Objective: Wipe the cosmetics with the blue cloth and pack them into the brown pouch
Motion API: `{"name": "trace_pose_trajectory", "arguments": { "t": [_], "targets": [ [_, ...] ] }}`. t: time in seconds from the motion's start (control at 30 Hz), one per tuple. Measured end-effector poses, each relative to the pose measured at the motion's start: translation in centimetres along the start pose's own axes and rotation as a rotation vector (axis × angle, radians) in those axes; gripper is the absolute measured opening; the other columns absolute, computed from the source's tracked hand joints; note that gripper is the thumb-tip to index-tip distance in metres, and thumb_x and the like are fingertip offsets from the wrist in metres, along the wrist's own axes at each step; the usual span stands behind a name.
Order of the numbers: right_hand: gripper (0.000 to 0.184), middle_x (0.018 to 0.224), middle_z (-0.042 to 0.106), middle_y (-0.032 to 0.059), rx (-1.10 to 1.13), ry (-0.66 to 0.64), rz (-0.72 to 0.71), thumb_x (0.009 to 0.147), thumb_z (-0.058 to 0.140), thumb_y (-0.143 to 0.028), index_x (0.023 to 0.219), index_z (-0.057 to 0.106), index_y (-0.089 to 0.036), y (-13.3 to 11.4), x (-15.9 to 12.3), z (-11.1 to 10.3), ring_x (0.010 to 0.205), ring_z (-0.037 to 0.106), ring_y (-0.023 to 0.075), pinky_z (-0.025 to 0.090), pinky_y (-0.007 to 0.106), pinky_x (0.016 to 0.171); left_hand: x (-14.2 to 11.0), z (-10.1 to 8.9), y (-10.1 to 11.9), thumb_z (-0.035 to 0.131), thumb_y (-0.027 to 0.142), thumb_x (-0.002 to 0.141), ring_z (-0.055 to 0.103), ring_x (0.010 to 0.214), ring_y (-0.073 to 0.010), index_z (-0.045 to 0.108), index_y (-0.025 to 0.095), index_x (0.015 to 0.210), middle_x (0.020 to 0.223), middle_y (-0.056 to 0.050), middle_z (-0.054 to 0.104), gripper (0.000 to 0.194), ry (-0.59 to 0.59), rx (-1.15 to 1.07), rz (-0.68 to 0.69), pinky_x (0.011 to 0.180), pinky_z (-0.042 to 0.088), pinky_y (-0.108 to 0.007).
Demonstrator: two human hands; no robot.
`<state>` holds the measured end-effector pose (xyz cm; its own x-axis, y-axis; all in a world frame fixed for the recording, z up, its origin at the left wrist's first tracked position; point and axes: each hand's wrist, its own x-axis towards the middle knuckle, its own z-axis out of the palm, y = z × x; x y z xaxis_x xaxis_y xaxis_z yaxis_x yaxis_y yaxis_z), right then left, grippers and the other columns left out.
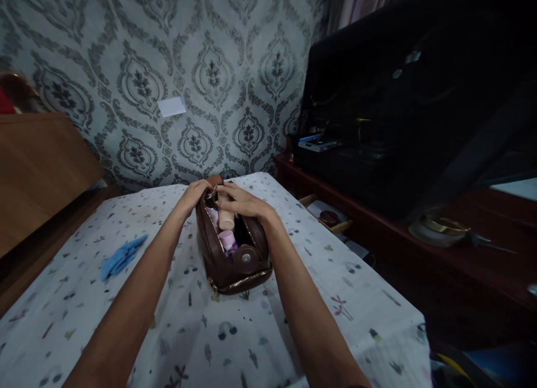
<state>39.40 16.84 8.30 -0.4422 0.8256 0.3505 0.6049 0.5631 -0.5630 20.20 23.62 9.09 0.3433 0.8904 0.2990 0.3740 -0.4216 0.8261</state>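
A brown leather pouch [226,265] with a gold zip lies open on the patterned white cloth [293,315]. Inside it I see a beige tube [226,217] and pink and lilac containers [229,239]. My left hand [193,195] grips the pouch's far left rim, fingers curled. My right hand [241,200] reaches over the opening, fingers closed around the top of the beige tube.
A blue cloth [121,257] lies on the sheet to the left. A wooden headboard [37,169] stands at left. On the right, a dark wooden shelf [419,237] holds a large black case [411,97], a dish [440,228] and small items.
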Motion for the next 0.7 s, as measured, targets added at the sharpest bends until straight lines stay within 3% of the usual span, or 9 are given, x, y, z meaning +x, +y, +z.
{"name": "trace_pose_trajectory", "arguments": {
  "t": [0.17, 0.47, 0.7],
  "targets": [
    [0.056, 0.156, 0.047, 0.0112, -0.004, -0.028, 0.017, 0.092, 0.056, -0.028, 0.146, 0.054, -0.018, 0.0, 0.0, 0.1, 0.153, 0.03, 0.0299, 0.024, 0.05, 0.125, 1.0, 1.0, -0.5, 0.047, 0.041, 0.082, 0.061, 0.087, -0.0215, 0.063, 0.019, 0.07, 0.076, -0.002, 0.068, 0.03, 0.096, 0.016, -0.01, 0.091, 0.048, -0.034],
    [0.058, 0.16, 0.041, 0.0174, -0.031, -0.069, 0.003, 0.092, 0.051, -0.026, 0.149, 0.05, -0.01, -1.1, -0.1, -0.2, 0.153, 0.031, 0.0289, 0.015, 0.052, 0.127, 1.1, 1.4, -0.9, 0.042, 0.07, 0.088, 0.065, 0.108, -0.0285, 0.073, 0.015, 0.09, 0.105, -0.012, 0.076, 0.063, 0.081, -0.042, -0.064, 0.101, 0.047, -0.038],
    [0.065, 0.157, 0.046, 0.0092, -0.047, -0.053, -0.008, 0.09, 0.052, -0.025, 0.155, 0.042, -0.021, -1.5, -0.3, -0.2, 0.147, 0.039, 0.0285, 0.017, 0.057, 0.125, 1.4, 1.0, -1.2, 0.047, 0.079, 0.081, 0.067, 0.112, -0.0317, 0.076, 0.014, 0.097, 0.111, -0.015, 0.077, 0.073, -0.008, -0.111, -0.102, 0.102, 0.048, -0.041]
  ]
}}
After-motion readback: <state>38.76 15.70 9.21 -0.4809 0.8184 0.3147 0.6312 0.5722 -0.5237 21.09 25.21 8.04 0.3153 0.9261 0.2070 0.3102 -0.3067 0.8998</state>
